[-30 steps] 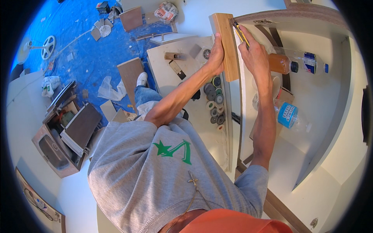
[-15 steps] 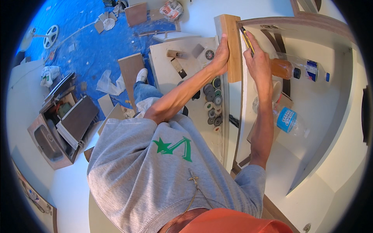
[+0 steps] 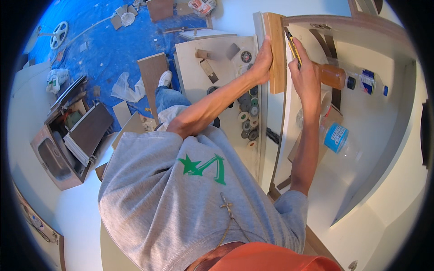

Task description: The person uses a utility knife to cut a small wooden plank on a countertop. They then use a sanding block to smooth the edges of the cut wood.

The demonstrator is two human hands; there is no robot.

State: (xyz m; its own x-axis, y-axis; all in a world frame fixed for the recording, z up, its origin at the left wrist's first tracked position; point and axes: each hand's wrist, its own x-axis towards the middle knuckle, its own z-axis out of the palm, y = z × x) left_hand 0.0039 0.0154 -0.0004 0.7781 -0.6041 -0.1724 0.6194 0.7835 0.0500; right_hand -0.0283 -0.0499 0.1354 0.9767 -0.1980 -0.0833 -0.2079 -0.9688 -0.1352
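Observation:
My left hand (image 3: 262, 62) is closed on a light-brown wooden block (image 3: 278, 56), its thumb along the left side and its other fingers mostly hidden. The block stands against the front edge of a white cabinet with brown trim (image 3: 316, 20). In my right hand (image 3: 304, 77) is a yellow-and-black utility knife (image 3: 294, 47), the index finger stretched along it. The knife's tip points away from me, close beside the block's right edge. Whether the blade touches anything is too small to tell.
Inside the cabinet lie a bottle of amber liquid (image 3: 331, 76), a clear blue-labelled bottle (image 3: 337, 137) and a white tub. Several grinding discs (image 3: 246, 106) rest on a white panel (image 3: 190, 49) at left. Boards, plastic bags and a sink unit (image 3: 54, 158) stand around blue floor sheeting (image 3: 104, 58).
The view has shifted slightly, so the block and both hands appear a little further right. The block looks slightly turned, showing more of its edge. Both holds are the same.

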